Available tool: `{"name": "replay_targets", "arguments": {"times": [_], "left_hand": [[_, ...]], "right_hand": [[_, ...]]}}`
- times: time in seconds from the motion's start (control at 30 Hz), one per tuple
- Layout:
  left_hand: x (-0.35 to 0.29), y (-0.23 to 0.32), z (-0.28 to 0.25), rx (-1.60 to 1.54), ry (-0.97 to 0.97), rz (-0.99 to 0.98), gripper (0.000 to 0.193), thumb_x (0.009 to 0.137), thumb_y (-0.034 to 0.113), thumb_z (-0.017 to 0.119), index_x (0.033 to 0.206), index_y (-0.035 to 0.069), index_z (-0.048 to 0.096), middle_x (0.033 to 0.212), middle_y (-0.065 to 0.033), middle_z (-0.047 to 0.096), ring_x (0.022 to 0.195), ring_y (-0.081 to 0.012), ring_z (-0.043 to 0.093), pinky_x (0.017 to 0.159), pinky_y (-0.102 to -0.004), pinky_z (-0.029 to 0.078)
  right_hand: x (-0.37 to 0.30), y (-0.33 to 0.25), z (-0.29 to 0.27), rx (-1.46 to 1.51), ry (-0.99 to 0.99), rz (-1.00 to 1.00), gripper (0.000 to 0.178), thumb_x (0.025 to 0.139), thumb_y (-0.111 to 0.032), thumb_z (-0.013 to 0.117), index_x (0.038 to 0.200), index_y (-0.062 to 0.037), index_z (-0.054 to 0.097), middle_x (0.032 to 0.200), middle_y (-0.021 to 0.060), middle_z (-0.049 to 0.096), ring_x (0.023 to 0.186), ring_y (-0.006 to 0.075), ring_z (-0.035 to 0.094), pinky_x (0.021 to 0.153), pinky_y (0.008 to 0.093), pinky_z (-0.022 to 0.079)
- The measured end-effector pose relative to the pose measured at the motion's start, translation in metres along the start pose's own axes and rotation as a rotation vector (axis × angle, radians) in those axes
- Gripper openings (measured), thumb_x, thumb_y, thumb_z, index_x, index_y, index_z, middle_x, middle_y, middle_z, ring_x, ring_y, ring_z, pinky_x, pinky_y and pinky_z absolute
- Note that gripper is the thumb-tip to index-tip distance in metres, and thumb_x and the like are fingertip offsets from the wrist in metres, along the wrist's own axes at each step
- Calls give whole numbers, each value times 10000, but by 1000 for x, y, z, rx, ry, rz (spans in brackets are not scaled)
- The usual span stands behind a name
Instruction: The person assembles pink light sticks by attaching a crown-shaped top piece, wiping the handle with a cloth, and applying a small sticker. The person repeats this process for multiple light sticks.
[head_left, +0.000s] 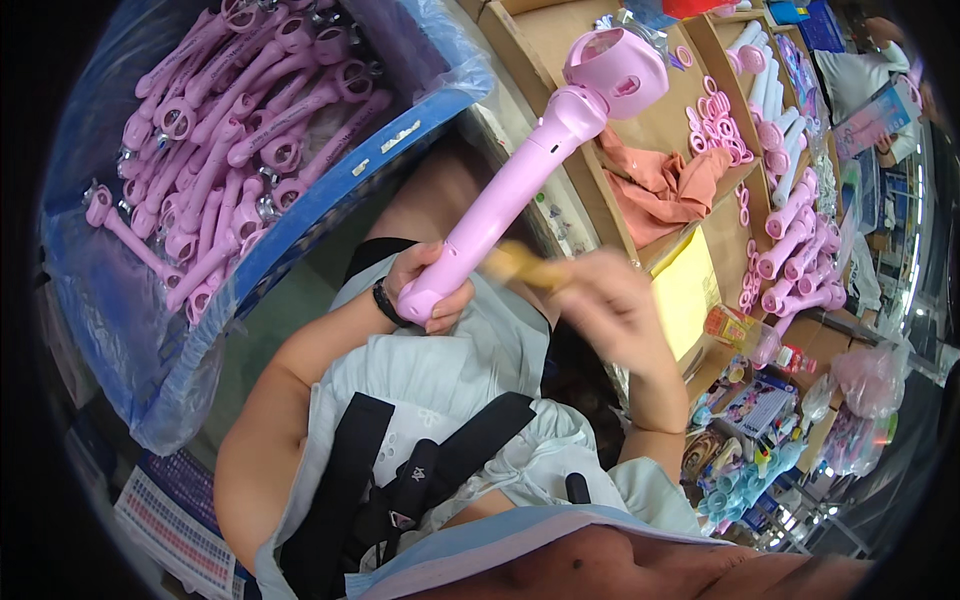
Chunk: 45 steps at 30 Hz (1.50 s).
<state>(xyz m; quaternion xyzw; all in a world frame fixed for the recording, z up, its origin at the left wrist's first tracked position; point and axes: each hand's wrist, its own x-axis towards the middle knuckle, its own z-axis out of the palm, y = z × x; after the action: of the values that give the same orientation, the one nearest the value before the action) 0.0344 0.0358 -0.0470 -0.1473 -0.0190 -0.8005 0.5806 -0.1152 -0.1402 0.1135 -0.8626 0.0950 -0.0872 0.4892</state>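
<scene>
My left hand (438,290) is wrapped round the lower end of a long pink plastic toy wand (505,195). The wand slants up to the right and ends in an open cup-like ring head with a clear or silvery part at its tip. My right hand (610,308), smeared by motion, is just right of the handle, its fingers closed on a yellow-brown thing (525,266). That thing points at the wand's shaft; its kind is too blurred to tell, and whether it touches the wand I cannot tell.
At the left stands a blue crate (330,175) lined with clear plastic, heaped with similar pink wands (215,130). On the workbench at right lie an orange cloth (665,190), pink rings (715,120), yellow paper (685,290) and pink handles (800,245). A co-worker (865,80) is at the far right.
</scene>
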Motion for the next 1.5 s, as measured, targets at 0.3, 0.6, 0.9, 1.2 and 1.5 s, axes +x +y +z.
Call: {"name": "replay_targets", "arguments": {"times": [0.3,0.6,0.9,1.2,1.5], "left_hand": [[4,-4,-2,-115,-110,73,704,927,584,357,1242,-44,410,675,-151,563,509,-264,549,499,-338,459],[19,-11,13,-295,-176,145,616,907,607,376,1011,12,498,755,-88,618,776,-254,552,1004,-467,352],[29,-15,22,167,163,221,693,934,599,287,1092,-41,500,780,-162,633,752,-297,585,930,-467,390],[34,-14,24,784,557,211,536,977,459,351,1306,37,386,1247,-122,502,1144,-237,509,989,-377,392],[73,33,63,994,273,529,881,714,717,589,1148,-44,502,941,-94,611,892,-165,616,775,-279,509]], "right_hand": [[48,67,-58,291,919,177,452,925,-87,547,1338,34,412,1201,95,516,1040,116,529,862,228,431],[28,20,45,531,249,431,366,931,-89,538,1268,31,463,1176,99,563,1104,156,532,958,279,404],[39,29,65,1075,203,511,383,939,-201,546,1224,26,429,1096,121,571,915,147,576,786,292,485],[41,47,62,1085,373,412,306,818,-87,629,1076,-9,485,796,71,597,613,129,581,555,263,489],[1,38,85,622,56,277,467,818,-212,690,1197,-19,495,910,53,574,780,123,556,693,263,460]]}}
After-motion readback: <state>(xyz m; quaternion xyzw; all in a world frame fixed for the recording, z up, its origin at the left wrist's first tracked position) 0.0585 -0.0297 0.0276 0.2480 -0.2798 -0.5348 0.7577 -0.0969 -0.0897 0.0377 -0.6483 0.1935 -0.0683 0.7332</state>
